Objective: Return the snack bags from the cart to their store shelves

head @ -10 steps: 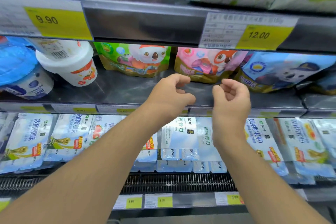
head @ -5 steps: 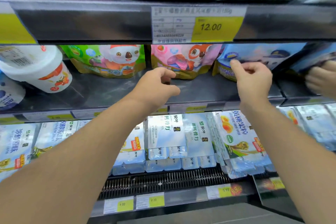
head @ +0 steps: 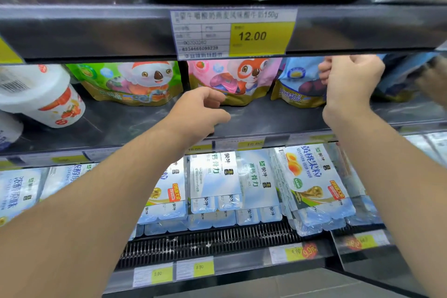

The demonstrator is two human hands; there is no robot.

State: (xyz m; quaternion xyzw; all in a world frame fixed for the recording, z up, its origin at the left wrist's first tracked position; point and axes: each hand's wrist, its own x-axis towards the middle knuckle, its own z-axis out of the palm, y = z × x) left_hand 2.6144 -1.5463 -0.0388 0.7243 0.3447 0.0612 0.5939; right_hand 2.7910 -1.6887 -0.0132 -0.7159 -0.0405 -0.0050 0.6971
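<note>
A tub (head: 41,97) lay at the shelf's (head: 125,126) left. The left hand (head: 196,113) hovered loosely curled, holding nothing, before the pink bag (head: 232,80). The right hand (head: 348,82) pinched the upright blue bag (head: 297,82) on the shelf.

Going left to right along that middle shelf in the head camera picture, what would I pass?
White tub → green koala pouch → left hand → pink fox pouch → blue pouch → right hand, gripping the blue pouch.
</note>
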